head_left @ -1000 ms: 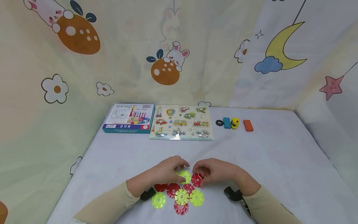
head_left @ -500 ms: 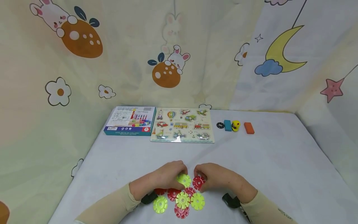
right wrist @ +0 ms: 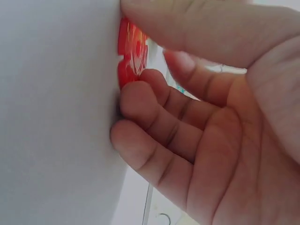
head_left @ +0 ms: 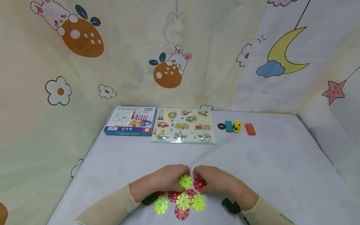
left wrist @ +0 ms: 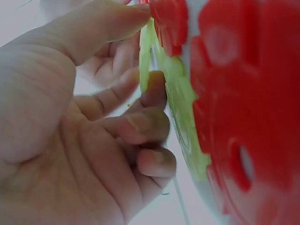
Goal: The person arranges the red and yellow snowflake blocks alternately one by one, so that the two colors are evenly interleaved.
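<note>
My left hand (head_left: 168, 178) pinches a yellow-green notched plastic disc (head_left: 185, 182) by its edges, thumb on the near side and fingers on the far side. In the left wrist view this disc (left wrist: 146, 56) stands edge-on between thumb and fingertip. Just to the right, my right hand (head_left: 217, 180) curls its thumb and fingers round a red notched disc (head_left: 197, 184); the right wrist view shows that red disc (right wrist: 133, 51) between them, close over the white tabletop. Near the hands lie more discs: a yellow-green one (head_left: 183, 201) overlapping a red one (head_left: 182, 214), and others partly under the left hand.
At the back of the table (head_left: 270, 162) lie a boxed set (head_left: 130, 122) and a vehicle picture puzzle board (head_left: 182, 126). To their right are a black disc (head_left: 221, 126), a blue block (head_left: 229, 126), a small yellow duck (head_left: 237, 126) and an orange block (head_left: 250, 129).
Both hands' fingers have closed in, the left round the yellow-green disc and the right round the red disc. The hands have come slightly closer together. The head view has tilted a little.
</note>
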Action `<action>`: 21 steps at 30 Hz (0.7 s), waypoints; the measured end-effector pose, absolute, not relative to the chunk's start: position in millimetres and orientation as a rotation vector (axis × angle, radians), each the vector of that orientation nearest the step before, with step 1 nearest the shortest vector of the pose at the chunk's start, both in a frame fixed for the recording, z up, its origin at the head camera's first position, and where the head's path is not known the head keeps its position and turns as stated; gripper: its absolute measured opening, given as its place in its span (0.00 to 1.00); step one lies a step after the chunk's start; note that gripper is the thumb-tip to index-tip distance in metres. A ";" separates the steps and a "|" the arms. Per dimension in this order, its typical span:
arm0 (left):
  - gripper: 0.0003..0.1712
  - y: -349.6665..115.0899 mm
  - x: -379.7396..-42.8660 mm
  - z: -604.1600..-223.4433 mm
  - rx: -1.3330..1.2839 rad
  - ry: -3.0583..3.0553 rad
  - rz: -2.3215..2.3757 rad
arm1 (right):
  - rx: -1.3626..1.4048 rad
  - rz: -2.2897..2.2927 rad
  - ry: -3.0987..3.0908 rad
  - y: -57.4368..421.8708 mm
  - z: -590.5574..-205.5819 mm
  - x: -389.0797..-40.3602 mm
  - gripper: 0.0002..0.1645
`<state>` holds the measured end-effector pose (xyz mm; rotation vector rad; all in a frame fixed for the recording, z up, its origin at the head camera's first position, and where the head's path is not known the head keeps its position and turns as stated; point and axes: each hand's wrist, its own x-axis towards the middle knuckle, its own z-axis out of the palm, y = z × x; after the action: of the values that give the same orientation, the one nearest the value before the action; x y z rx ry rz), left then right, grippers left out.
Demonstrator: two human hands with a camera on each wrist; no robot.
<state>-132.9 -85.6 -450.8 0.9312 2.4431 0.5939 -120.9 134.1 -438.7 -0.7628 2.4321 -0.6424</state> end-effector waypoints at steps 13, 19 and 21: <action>0.22 -90.9 -132.4 -443.6 1.128 2.391 0.520 | -0.660 -0.633 2.489 133.6 -442.2 -122.2 0.27; 0.24 -87.9 -130.6 -446.7 1.084 2.398 0.522 | -0.667 -0.634 2.495 133.6 -442.5 -121.6 0.28; 0.25 -86.7 -129.9 -448.1 1.067 2.399 0.532 | -0.664 -0.634 2.493 133.5 -442.8 -121.4 0.28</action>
<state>-129.9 -86.7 -448.1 1.0671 2.3986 0.5323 -121.4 133.5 -442.8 -0.6635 2.4933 -0.6342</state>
